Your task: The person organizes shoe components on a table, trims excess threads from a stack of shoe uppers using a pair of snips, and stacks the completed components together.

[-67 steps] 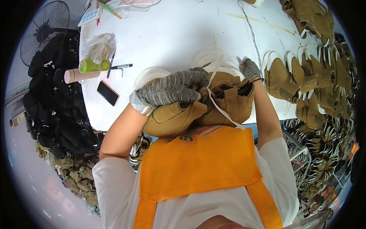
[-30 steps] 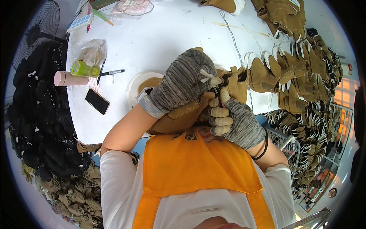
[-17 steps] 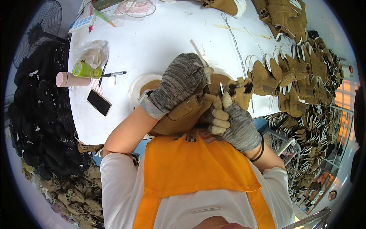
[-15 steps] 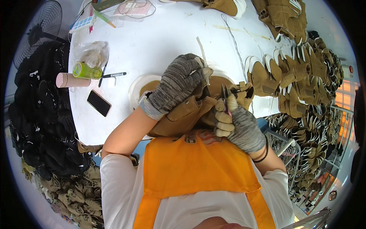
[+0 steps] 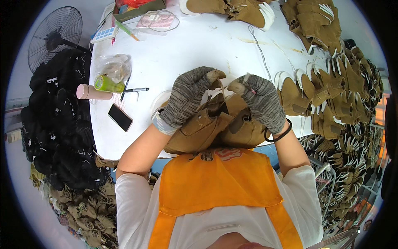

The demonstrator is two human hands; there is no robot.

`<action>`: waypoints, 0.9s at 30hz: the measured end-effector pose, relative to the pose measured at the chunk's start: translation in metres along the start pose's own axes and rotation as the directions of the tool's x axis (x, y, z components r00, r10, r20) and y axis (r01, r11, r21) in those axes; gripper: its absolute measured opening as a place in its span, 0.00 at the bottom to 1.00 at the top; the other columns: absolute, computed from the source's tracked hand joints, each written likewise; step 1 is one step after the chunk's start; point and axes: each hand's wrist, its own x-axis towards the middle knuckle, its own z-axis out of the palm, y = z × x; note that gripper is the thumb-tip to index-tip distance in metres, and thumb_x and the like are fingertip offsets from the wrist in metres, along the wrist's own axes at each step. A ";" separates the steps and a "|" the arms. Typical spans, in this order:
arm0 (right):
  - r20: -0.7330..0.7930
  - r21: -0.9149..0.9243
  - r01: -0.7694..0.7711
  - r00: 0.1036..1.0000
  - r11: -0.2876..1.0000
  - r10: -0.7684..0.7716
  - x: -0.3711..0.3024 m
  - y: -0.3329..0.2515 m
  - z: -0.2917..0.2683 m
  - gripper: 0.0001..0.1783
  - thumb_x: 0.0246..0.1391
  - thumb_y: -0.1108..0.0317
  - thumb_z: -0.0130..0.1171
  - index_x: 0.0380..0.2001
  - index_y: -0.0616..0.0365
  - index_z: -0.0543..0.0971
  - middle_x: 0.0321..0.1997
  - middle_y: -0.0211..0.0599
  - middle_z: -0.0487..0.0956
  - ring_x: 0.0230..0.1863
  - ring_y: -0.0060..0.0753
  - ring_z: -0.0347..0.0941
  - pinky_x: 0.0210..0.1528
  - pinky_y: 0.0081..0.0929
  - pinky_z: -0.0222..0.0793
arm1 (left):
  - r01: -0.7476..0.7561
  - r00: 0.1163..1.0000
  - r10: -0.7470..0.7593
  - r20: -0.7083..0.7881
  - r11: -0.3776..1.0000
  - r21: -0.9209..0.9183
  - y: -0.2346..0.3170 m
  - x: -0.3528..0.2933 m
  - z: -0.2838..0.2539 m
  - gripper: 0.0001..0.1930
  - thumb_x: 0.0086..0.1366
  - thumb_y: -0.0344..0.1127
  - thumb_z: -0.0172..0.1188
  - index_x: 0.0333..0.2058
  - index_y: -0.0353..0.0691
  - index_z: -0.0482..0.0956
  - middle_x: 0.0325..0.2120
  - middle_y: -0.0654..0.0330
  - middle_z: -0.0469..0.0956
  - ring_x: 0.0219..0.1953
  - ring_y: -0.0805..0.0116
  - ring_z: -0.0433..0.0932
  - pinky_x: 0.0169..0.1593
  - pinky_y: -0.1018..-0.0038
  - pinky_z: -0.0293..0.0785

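A pair of brown ankle boots stands in front of my chest, a left boot (image 5: 199, 132) and a right boot (image 5: 240, 132), toes pointing away. Both my hands wear grey knit gloves with tan fingertips. My left hand (image 5: 188, 96) is closed above the left boot, its thumb and finger pinching a thin pale lace (image 5: 224, 92) that rises from the boot opening. Across from it my right hand (image 5: 263, 98) is closed, fingertips close to the lace. A small pink bit of the snips (image 5: 253, 91) shows among its fingers; the blades are hidden.
To the left lie a phone (image 5: 120, 117), a pink bottle (image 5: 94, 92), a green-yellow roll (image 5: 108, 84) and a black pen (image 5: 137, 90). Brown boots (image 5: 292, 95) line the table's right side. Black shoes (image 5: 54, 124) are heaped beside the table, near a fan (image 5: 54, 39).
My right hand has moved up and away from me, toward my left fingertips. The dark snips blades, visible before, are now hidden. The lace stood upright earlier and now hangs between the hands.
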 end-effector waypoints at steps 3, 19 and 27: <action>0.170 0.256 -0.094 0.984 0.962 0.051 0.006 0.003 -0.010 0.21 0.61 0.52 0.51 0.32 0.61 0.81 0.27 0.34 0.80 0.32 0.26 0.75 0.39 0.21 0.69 | 0.159 0.969 -0.170 0.181 0.984 0.077 0.005 -0.003 -0.002 0.12 0.62 0.37 0.60 0.41 0.35 0.78 0.29 0.64 0.76 0.33 0.77 0.73 0.38 0.79 0.71; 0.164 0.546 -0.250 0.968 0.800 0.191 0.039 0.014 -0.017 0.25 0.55 0.40 0.54 0.24 0.52 0.77 0.16 0.22 0.65 0.20 0.14 0.57 0.24 0.15 0.53 | 0.121 0.915 -0.169 0.366 0.981 0.149 -0.013 -0.004 -0.004 0.09 0.65 0.32 0.56 0.40 0.33 0.77 0.33 0.61 0.77 0.38 0.73 0.74 0.45 0.77 0.71; -0.107 -0.240 -0.009 0.994 0.971 -0.017 0.008 -0.008 -0.035 0.15 0.59 0.60 0.54 0.41 0.61 0.76 0.33 0.45 0.78 0.33 0.42 0.74 0.39 0.31 0.71 | 0.315 0.933 -0.313 0.178 0.949 0.014 0.000 -0.007 -0.011 0.15 0.65 0.40 0.57 0.39 0.32 0.78 0.34 0.60 0.79 0.38 0.73 0.75 0.45 0.76 0.71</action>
